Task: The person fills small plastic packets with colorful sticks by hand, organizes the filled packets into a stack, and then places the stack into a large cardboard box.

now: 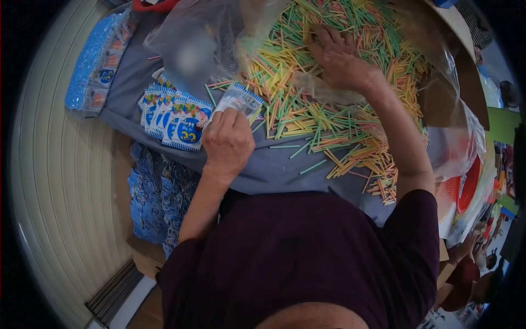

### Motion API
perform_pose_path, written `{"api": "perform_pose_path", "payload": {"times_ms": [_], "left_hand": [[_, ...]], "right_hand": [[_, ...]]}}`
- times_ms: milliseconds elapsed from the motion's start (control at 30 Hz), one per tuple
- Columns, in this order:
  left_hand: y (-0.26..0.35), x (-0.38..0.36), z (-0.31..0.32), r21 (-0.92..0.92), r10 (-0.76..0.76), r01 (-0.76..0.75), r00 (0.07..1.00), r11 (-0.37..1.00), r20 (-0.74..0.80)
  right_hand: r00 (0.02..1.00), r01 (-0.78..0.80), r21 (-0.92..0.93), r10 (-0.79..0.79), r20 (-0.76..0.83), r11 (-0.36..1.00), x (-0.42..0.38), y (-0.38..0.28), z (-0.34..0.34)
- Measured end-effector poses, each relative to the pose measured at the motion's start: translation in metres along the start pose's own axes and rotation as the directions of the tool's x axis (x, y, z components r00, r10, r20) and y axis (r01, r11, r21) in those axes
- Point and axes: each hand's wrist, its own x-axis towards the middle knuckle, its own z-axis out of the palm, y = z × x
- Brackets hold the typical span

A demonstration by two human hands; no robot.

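My left hand (227, 140) is closed on a small clear-and-blue packet (241, 98) at the near edge of the stick pile. Just left of it, several blue-and-white printed packets (174, 116) lie fanned out and overlapping on the grey cloth (213, 156). Farther off, my right hand (338, 57) rests with its fingers stretched out and apart on a large heap of thin green, yellow and orange-pink sticks (315, 118). Its fingertips are among the sticks. Crumpled clear plastic (329, 94) lies on the heap beside my right wrist.
A clear plastic bag (192, 52) bulges behind the packets. At the far left lies a bundle of packed blue packets (96, 63). Below the table edge sits a box of blue wrappers (150, 194). A red basket (467, 186) stands at right, with people (468, 274) beyond.
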Motion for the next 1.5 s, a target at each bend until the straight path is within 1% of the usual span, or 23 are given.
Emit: {"api": "perform_pose_path", "payload": {"times_ms": [167, 300, 367, 433, 500, 567, 600, 667, 700, 733, 767, 867, 900, 967, 1000, 1067, 1100, 1200, 1267, 1333, 1400, 1433, 1500], "left_hand": [[-0.001, 0.004, -0.006, -0.18, -0.089, 0.073, 0.993, 0.981, -0.082], [-0.012, 0.007, -0.015, -0.304, -0.233, 0.256, 0.966, 0.918, 0.11], [-0.008, 0.011, -0.015, -0.332, -0.254, 0.304, 0.949, 0.893, 0.188], [0.001, 0.013, -0.013, -0.036, -0.108, 0.112, 0.989, 0.993, 0.102], [0.006, 0.011, -0.005, 0.016, -0.085, 0.084, 0.991, 0.996, 0.1], [0.002, 0.009, -0.001, 0.081, -0.077, 0.07, 0.993, 0.994, 0.094], [-0.005, 0.009, 0.0, 0.044, -0.068, 0.064, 0.992, 0.997, 0.104], [-0.014, 0.009, -0.004, 0.013, -0.065, 0.064, 0.992, 0.998, 0.108], [-0.016, 0.01, -0.007, -0.021, -0.006, 0.006, 1.0, 1.0, -0.006], [-0.016, 0.01, -0.009, -0.052, 0.05, -0.057, 0.992, 0.997, -0.118], [-0.016, 0.005, -0.007, -0.053, 0.047, -0.054, 0.992, 0.997, -0.114], [-0.015, -0.005, -0.003, -0.037, 0.055, -0.056, 0.998, 0.998, -0.025], [-0.012, -0.005, -0.004, -0.039, 0.035, -0.036, 0.999, 0.999, -0.028], [-0.008, -0.009, -0.007, -0.042, -0.002, 0.002, 1.0, 0.999, -0.021], [-0.009, -0.008, -0.008, -0.055, -0.03, 0.031, 1.0, 0.998, 0.006], [-0.013, -0.008, -0.01, -0.065, -0.06, 0.063, 0.997, 0.996, 0.04], [-0.016, -0.007, -0.009, -0.128, -0.071, 0.072, 0.997, 0.989, 0.013], [-0.015, -0.002, -0.007, -0.205, -0.048, 0.039, 0.998, 0.978, -0.039], [-0.012, 0.0, -0.008, -0.196, -0.035, 0.021, 0.997, 0.98, -0.069], [-0.008, -0.001, -0.012, -0.154, -0.057, 0.061, 0.998, 0.986, 0.031], [-0.009, -0.005, -0.017, -0.188, -0.097, 0.109, 0.993, 0.976, 0.07], [-0.009, -0.006, -0.019, -0.225, -0.137, 0.159, 0.984, 0.961, 0.112], [-0.012, -0.005, -0.023, -0.242, -0.135, 0.159, 0.985, 0.957, 0.11]], "right_hand": [[0.982, -0.103, 0.044, 0.109, -0.154, 0.994, -0.017, -0.005, 0.006], [0.966, -0.221, 0.197, 0.243, -0.091, 0.955, -0.037, 0.009, 0.002], [0.911, -0.199, 0.317, 0.294, -0.288, 0.927, -0.048, 0.016, 0.006], [0.888, -0.203, 0.35, 0.322, -0.327, 0.914, -0.051, 0.024, 0.015], [0.866, -0.191, 0.384, 0.339, -0.367, 0.903, -0.051, 0.025, 0.023], [0.813, -0.175, 0.721, 0.511, -0.278, 0.671, -0.045, 0.019, 0.027], [0.816, -0.167, 0.722, 0.506, -0.281, 0.671, -0.042, 0.018, 0.029], [0.774, 0.004, 0.861, 0.543, -0.324, 0.508, -0.033, 0.016, 0.031], [0.775, 0.008, 0.861, 0.541, -0.327, 0.509, -0.031, 0.018, 0.029], [0.773, 0.014, 0.95, 0.599, -0.209, 0.312, -0.031, 0.021, 0.025], [0.772, 0.02, 0.995, 0.631, -0.078, 0.099, -0.032, 0.022, 0.022], [0.806, 0.126, 0.99, 0.575, -0.14, 0.065, -0.023, 0.015, 0.013], [0.803, 0.125, 0.99, 0.578, -0.141, 0.067, -0.025, 0.016, 0.006], [0.857, -0.394, 0.792, 0.499, 0.133, 0.467, -0.033, 0.016, -0.008], [0.862, -0.389, 0.793, 0.488, 0.134, 0.468, -0.034, 0.015, -0.01], [0.946, -0.26, 0.444, 0.318, -0.06, 0.857, -0.038, 0.013, -0.012], [0.946, -0.264, 0.445, 0.32, -0.057, 0.856, -0.037, 0.007, -0.013], [0.95, -0.275, 0.157, 0.243, 0.196, 0.948, -0.025, -0.019, -0.01], [0.955, -0.269, 0.158, 0.241, 0.175, 0.95, -0.02, -0.022, -0.01], [0.964, -0.246, 0.171, 0.223, 0.146, 0.954, -0.013, -0.023, -0.006], [0.969, -0.209, 0.138, 0.224, -0.108, 0.968, -0.015, -0.019, 0.006], [0.969, -0.205, 0.137, 0.22, -0.11, 0.969, -0.018, -0.012, 0.015], [0.899, -0.111, 0.135, 0.157, -0.408, 0.985, -0.021, 0.0, 0.029]]}}
